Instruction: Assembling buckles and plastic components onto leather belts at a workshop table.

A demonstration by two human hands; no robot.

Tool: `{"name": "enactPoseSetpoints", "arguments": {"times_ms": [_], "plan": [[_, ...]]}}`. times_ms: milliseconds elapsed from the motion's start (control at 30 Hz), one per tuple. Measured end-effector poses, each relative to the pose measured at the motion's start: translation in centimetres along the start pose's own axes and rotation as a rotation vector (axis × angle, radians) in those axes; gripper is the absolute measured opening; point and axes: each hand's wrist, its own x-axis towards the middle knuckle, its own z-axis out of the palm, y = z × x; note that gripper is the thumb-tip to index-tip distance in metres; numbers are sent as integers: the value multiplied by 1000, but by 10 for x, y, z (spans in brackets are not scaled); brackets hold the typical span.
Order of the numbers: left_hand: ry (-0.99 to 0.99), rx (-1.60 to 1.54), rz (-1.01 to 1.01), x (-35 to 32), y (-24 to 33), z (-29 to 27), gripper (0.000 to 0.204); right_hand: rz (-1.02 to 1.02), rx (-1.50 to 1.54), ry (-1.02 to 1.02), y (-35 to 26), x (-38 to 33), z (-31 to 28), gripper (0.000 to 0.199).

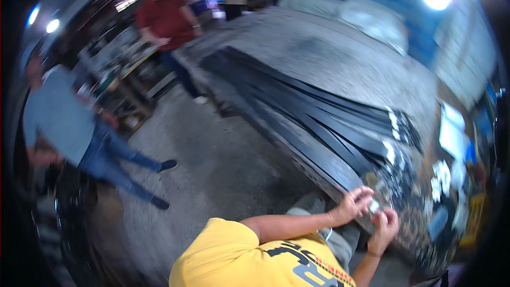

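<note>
My left hand [351, 205] is closed at the table's near edge, its fingers curled beside the end of a black strip. Between my two hands is a small white piece [374, 207], too blurred to name more exactly. My right hand [385, 227] pinches at its other side, thumb and fingers together. Long flat black strips [313, 111] lie fanned out along the table, just beyond my hands. White bands [393, 122] cross them near their right ends, where shiny black ends [401, 172] bunch together.
The long grey table [366, 74] carries pale bundles [372, 18] along its far side. Papers, small white pieces [441, 178] and a yellow container [473, 218] stand to the right. On the left are a person in grey-blue [64, 119] and another in dark red [167, 21].
</note>
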Motion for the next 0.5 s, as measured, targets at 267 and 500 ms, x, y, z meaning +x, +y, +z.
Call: {"name": "enactPoseSetpoints", "arguments": {"times_ms": [267, 500], "plan": [[20, -276, -225, -30, 37, -13, 83, -220, -71, -345, -2, 18, 18, 5], [-201, -114, -20, -23, 50, -27, 57, 25, 188, -396, 8, 20, 22, 4]]}}
